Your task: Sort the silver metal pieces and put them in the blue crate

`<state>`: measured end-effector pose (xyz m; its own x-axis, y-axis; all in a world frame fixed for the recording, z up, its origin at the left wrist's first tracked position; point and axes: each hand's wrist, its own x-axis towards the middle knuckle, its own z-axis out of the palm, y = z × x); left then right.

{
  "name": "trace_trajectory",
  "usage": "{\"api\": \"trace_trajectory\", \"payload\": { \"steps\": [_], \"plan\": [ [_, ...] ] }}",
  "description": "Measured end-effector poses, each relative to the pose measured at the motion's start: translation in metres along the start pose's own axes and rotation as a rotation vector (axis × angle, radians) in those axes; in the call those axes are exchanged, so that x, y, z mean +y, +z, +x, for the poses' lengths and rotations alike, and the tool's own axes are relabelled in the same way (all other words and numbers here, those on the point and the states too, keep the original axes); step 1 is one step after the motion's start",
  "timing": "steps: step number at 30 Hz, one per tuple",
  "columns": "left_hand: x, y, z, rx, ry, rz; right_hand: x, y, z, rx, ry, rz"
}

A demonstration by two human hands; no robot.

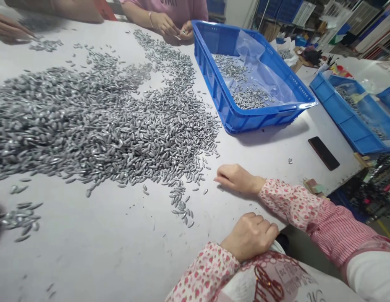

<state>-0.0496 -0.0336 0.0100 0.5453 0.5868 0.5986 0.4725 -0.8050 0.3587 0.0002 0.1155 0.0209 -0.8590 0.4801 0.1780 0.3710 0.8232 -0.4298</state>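
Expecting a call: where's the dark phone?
In the head view, the phone lies at right on the white table, between loose silver pieces and a blue bin.

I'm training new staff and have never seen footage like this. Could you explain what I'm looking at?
There is no machine here, only people's bare hands. The single picture comes from a camera worn on one person's head, looking forward and down at a white table. That person's left hand is near the edge; the right hand lies farther forward. Both look loosely curled. I see nothing held, though the palms are hidden. Many small grey pieces are spread across the surface. Beyond the right hand stands a blue tray with clear plastic and more pieces inside. A co-worker's hands show at the top.
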Motion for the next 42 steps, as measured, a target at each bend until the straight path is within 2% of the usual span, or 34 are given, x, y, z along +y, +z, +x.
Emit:
{"api": "trace_trajectory", "payload": {
  "steps": [3, 7, 9, 10, 12, 14, 16, 17, 19, 20, 21, 25, 29, 31, 34, 37, 39, 42],
  "plan": [
    [0.000, 0.000, 0.000, 0.024, -0.010, -0.005, 0.020, -0.041, 0.028, 0.269, 0.073, 0.116],
    [0.000, 0.002, 0.000, 0.062, -0.022, -0.023, 0.074, -0.116, 0.082, 0.631, 0.240, -0.092],
    [-0.001, 0.002, 0.000, 0.070, -0.031, -0.024, 0.104, -0.146, 0.101, 0.662, 0.353, -0.247],
    [-0.001, 0.002, 0.001, 0.071, -0.035, -0.020, 0.115, -0.156, 0.106, 0.615, 0.418, -0.309],
    [-0.002, 0.001, 0.001, 0.061, -0.041, -0.012, 0.124, -0.165, 0.104, 0.575, 0.446, -0.342],
    [-0.002, -0.001, 0.002, 0.049, -0.044, -0.009, 0.114, -0.158, 0.088, 0.584, 0.391, -0.344],
    [-0.001, -0.003, 0.002, 0.044, -0.042, -0.009, 0.090, -0.137, 0.063, 0.548, 0.315, -0.313],
    [-0.001, -0.004, 0.002, 0.045, -0.039, -0.009, 0.075, -0.123, 0.048, 0.423, 0.250, -0.224],
    [0.000, -0.004, 0.003, 0.049, -0.034, -0.010, 0.044, -0.092, 0.020, 0.060, 0.104, -0.040],
    [0.000, -0.004, 0.003, 0.050, -0.033, -0.011, 0.031, -0.077, 0.008, -0.077, 0.087, -0.004],
    [0.000, -0.003, 0.003, 0.053, -0.033, -0.012, 0.018, -0.062, -0.001, -0.156, 0.115, 0.004],
    [-0.001, 0.001, 0.001, 0.069, -0.036, -0.030, -0.017, -0.022, -0.014, -0.295, 0.202, -0.120],
    [-0.002, 0.002, 0.000, 0.076, -0.029, -0.027, -0.036, -0.010, -0.011, -0.458, 0.030, -0.257],
    [-0.003, 0.002, 0.000, 0.085, -0.030, -0.026, -0.040, -0.007, -0.010, -0.497, -0.022, -0.291],
    [-0.003, 0.001, -0.001, 0.083, -0.038, -0.033, -0.037, -0.006, -0.008, -0.505, -0.028, -0.264],
    [-0.003, -0.006, -0.001, 0.089, -0.087, -0.075, -0.023, -0.022, -0.001, -0.429, -0.007, -0.139],
    [-0.003, -0.015, 0.003, 0.118, -0.155, -0.175, -0.007, -0.047, 0.011, -0.266, 0.007, -0.018],
    [-0.005, -0.033, 0.013, 0.173, -0.347, -0.461, 0.028, -0.098, 0.039, 0.136, 0.093, 0.107]
  ]
}}
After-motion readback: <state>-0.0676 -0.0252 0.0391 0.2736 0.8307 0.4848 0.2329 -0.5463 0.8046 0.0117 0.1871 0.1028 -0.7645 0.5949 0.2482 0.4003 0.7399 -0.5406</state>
